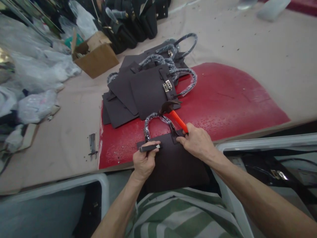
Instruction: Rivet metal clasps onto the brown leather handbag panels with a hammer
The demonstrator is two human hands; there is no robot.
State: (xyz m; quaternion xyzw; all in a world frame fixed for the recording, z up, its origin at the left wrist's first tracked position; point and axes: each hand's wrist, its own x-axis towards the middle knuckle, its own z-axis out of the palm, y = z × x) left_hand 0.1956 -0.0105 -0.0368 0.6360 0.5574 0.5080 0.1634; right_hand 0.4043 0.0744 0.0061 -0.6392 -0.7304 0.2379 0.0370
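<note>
A dark brown bag panel [178, 165] hangs over the table's front edge toward my lap, its plastic-wrapped handle [146, 127] lying on the red mat. My left hand [145, 162] pinches a short dark metal punch-like tool [150, 147], held crosswise over the panel's upper left. In my right hand [198, 140] is a claw hammer [179, 120] with an orange grip, its dark head pointing away from me. The right thumb also rests by the handle tab at the panel's top edge. Beyond the hammer lies a pile of similar panels [151, 89] with wrapped handles and metal clasps.
The red mat [223, 96] covers part of the table. At left lie a small metal tool [92, 145], a cardboard box [96, 61] and plastic bags [39, 66]. Black bags [133, 23] stand at the back. Bins [101, 185] flank my lap below the edge.
</note>
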